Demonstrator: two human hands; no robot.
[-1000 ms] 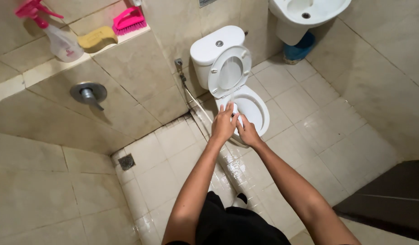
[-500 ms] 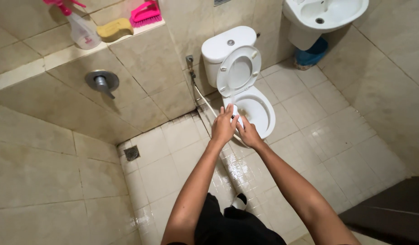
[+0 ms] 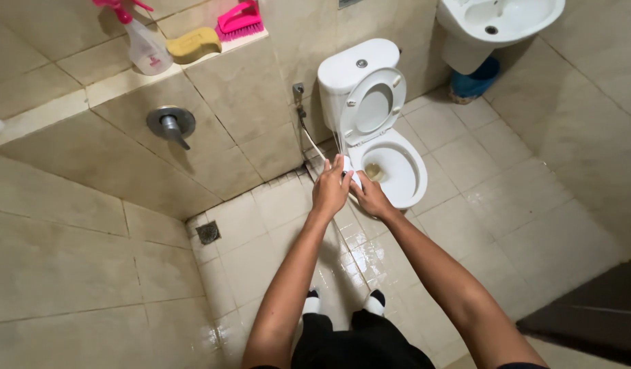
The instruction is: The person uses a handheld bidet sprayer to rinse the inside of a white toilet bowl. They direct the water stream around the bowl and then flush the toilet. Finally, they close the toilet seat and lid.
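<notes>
My left hand (image 3: 330, 190) and right hand (image 3: 371, 198) together clasp a white sprayer (image 3: 347, 166) at the toilet (image 3: 391, 160) rim; its hose (image 3: 314, 143) runs to the wall.

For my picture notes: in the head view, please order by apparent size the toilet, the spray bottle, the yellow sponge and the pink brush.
1. toilet
2. spray bottle
3. yellow sponge and pink brush: too alike to rank.
</notes>
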